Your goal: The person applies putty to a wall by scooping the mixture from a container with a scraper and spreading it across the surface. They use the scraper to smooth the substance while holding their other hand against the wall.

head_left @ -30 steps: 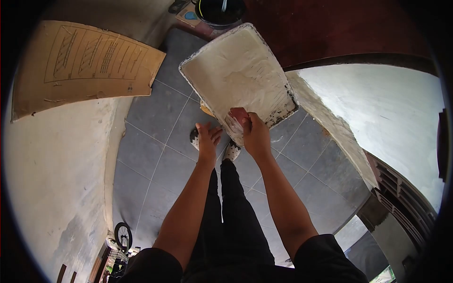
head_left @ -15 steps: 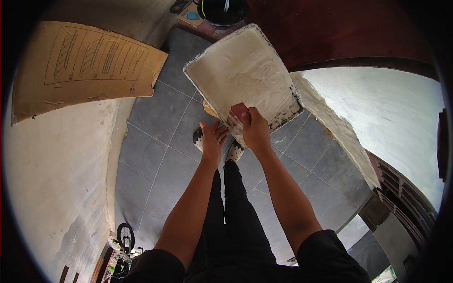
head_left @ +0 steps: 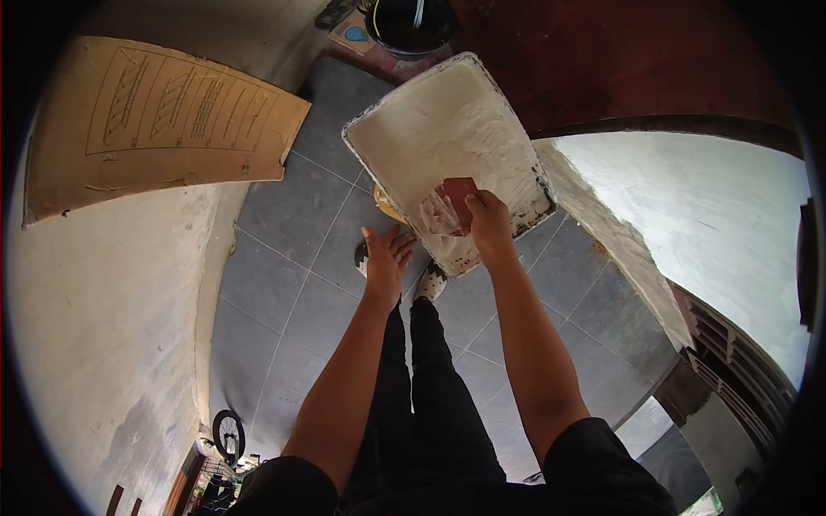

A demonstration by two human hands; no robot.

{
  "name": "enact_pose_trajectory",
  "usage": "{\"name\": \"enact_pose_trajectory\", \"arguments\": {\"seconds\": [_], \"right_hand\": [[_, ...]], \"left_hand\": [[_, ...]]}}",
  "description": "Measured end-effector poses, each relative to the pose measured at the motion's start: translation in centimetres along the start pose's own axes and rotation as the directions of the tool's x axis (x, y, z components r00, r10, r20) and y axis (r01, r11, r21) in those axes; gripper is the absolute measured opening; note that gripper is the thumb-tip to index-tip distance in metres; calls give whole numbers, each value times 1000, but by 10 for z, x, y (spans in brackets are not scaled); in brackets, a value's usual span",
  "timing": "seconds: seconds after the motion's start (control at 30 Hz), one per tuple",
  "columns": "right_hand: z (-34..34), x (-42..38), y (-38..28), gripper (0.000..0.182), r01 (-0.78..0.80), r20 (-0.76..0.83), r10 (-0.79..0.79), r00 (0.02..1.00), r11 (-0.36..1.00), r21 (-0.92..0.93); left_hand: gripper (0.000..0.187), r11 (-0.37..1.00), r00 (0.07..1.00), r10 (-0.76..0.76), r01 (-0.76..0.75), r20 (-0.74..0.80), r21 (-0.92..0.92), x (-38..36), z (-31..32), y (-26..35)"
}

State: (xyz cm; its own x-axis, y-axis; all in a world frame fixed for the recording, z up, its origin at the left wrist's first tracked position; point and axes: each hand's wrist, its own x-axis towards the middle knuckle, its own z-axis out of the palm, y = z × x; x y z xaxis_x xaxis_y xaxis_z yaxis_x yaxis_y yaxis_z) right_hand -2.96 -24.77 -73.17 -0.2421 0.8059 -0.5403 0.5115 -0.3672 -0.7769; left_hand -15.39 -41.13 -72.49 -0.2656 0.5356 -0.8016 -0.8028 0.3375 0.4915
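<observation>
The right hand (head_left: 489, 219) grips a reddish scraper (head_left: 453, 202), its blade smeared with white paste, pressed onto the near part of a white-coated tray (head_left: 430, 129). The left hand (head_left: 385, 258) is under the tray's near edge, fingers spread and palm up; whether it touches the tray cannot be told. Beyond the tray stands a black bucket (head_left: 413, 21). A cardboard sheet (head_left: 146, 116) lies well left of the left hand, over the grey tiled floor (head_left: 284, 258).
</observation>
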Motion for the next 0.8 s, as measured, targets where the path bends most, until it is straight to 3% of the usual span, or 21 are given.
{"name": "enact_pose_trajectory", "arguments": {"seconds": [0.03, 0.1, 0.8], "right_hand": [[-1, -3, -1, 29, 2, 0, -2, 1000, 1000, -1], [-4, -10, -5, 29, 117, -14, -123, 992, 970, -213], [29, -2, -11, 29, 168, 61, -160, 985, 971, -168]], "left_hand": [[118, 1000, 1000, 4, -4, -4, -11, 1, -1, 1], [117, 1000, 1000, 11, -11, -9, -21, 3, -2, 2], [114, 997, 999, 42, -39, 33, -65, 10, -4, -8]]}}
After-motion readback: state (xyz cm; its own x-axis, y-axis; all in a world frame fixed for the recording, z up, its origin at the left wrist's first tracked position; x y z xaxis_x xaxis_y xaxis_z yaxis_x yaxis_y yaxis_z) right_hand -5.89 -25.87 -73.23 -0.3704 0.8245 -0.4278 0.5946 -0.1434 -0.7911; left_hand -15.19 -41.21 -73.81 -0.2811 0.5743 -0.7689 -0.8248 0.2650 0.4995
